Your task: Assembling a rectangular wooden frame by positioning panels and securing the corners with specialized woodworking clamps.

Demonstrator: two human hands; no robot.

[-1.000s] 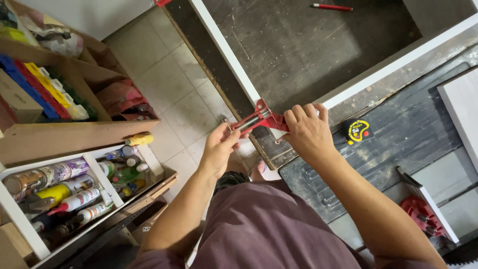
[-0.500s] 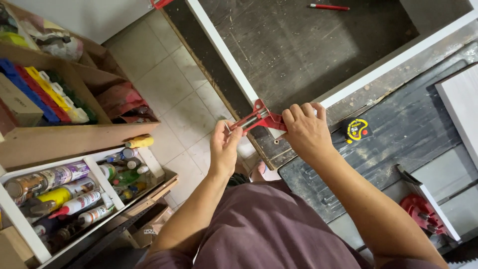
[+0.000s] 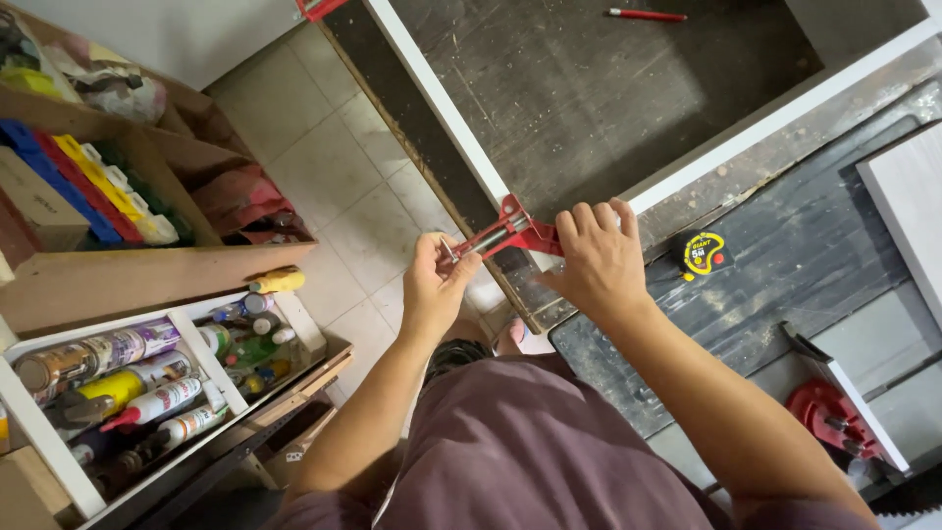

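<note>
A red corner clamp [image 3: 510, 231] sits on the corner where two white frame strips [image 3: 442, 108] meet on the dark workbench. My right hand [image 3: 599, 260] is closed over the clamp's body at the corner. My left hand [image 3: 437, 285] pinches the metal handle at the end of the clamp's screw, just off the bench edge. A yellow and black tape measure [image 3: 703, 252] lies on the bench right of my right hand.
A red pencil [image 3: 648, 15] lies on the dark board at the top. A second red clamp [image 3: 834, 417] sits at the lower right. Wooden shelves [image 3: 147, 285] on the left hold spray cans, bottles and coloured boxes. Tiled floor lies between.
My left hand has shifted slightly on the screw handle, its fingers turning it. My right hand and the clamp stay in the same place.
</note>
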